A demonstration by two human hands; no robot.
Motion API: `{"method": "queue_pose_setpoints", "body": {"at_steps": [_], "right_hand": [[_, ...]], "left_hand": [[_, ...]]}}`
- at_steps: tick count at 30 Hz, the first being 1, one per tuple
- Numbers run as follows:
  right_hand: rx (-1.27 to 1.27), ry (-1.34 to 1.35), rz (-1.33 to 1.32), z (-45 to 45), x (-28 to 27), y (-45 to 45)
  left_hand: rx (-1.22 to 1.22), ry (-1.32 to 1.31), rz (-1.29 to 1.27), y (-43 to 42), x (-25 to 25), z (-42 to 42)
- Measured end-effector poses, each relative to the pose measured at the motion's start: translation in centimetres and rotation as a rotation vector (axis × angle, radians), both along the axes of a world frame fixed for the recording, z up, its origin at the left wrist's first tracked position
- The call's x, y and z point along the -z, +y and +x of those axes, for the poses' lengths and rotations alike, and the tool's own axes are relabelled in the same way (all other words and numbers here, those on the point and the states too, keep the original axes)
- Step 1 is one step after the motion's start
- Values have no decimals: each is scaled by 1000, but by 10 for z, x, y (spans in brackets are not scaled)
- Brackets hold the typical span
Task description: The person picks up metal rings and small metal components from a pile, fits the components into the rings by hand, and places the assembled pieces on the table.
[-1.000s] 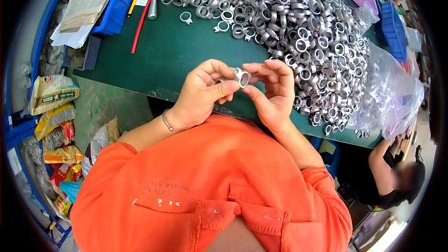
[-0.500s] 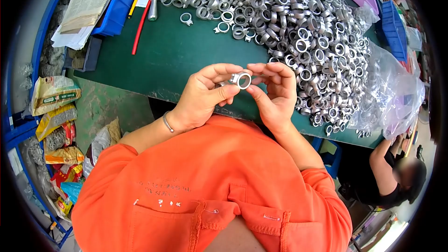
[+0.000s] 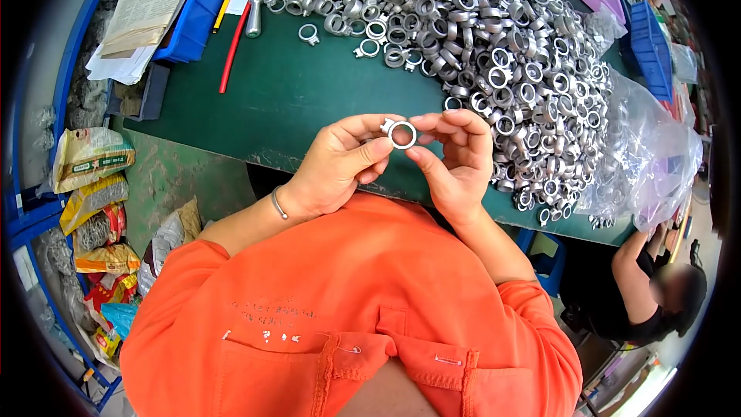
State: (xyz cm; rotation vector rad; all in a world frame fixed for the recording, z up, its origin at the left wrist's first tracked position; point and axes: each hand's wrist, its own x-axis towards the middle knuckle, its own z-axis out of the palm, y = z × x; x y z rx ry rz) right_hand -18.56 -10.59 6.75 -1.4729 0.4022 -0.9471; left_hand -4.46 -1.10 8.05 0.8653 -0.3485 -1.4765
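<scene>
A small silver metal ring point(image 3: 392, 125) with a lug on its side is held up in front of my chest, its round opening facing me. My left hand point(image 3: 337, 161) pinches it at the lug between thumb and fingers. On the opposite side, my right hand point(image 3: 457, 156) has its thumb and index finger at the ring's right edge. Beyond and to the right of my hands lies a large heap of similar metal rings point(image 3: 494, 46) on the green table point(image 3: 247, 123). One loose ring point(image 3: 309, 34) lies apart, left of the heap.
A red stick point(image 3: 235, 48), a yellow pen point(image 3: 225, 9) and a metal rod point(image 3: 255, 6) lie at the back left beside a blue bin point(image 3: 193, 23). Clear plastic bags point(image 3: 641, 154) border the heap. A person point(image 3: 641, 286) sits at the right.
The ring has been turned between my fingers, so its opening now faces me more squarely. My hands have otherwise barely moved.
</scene>
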Motion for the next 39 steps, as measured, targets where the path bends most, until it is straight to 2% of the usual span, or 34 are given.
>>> {"method": "queue_pose_setpoints", "body": {"at_steps": [5, 7, 10, 13, 16, 18, 24, 27, 29, 30, 32, 34, 36, 38, 39], "right_hand": [[18, -39, 3, 1, 0, -1], [-8, 119, -342, 0, 0, -9], [-31, 186, -401, 1, -9, -7], [-34, 178, -380, 1, -6, -6], [-27, 173, -329, 0, 0, -4], [-24, 164, -280, 0, 1, -4], [-56, 175, -268, -1, 0, -6], [-90, 267, -352, -2, 1, -5], [-90, 123, 130, -1, 9, 0], [-89, 123, 130, -2, 7, -1], [-253, 110, 662, -5, -7, -7], [-299, 125, 702, -5, -9, -9], [-367, 87, 598, -5, -4, -11], [-361, -112, 566, -5, -1, -11], [-361, -114, 561, -5, -2, -12]], "left_hand": [[7, 15, 4, 0, -2, 0], [-10, 8, 9, 1, 2, 0], [-63, -53, -18, 2, 4, -1], [-89, -149, 28, 1, 1, -4], [-167, -305, -37, 0, 5, -4], [-86, -421, 55, 1, 0, -2], [-61, -725, -24, 0, -9, -1], [-62, -755, -29, 0, -10, -3], [-63, -770, -45, 0, -11, -3], [-62, -786, -60, 0, -11, -3], [-61, -822, -84, 0, -11, -3], [-60, -859, -110, 0, -10, -4], [-64, -833, -64, 1, -6, -5], [-64, -686, 7, 0, 3, -2], [-64, -688, 3, -1, 3, -2]]}}
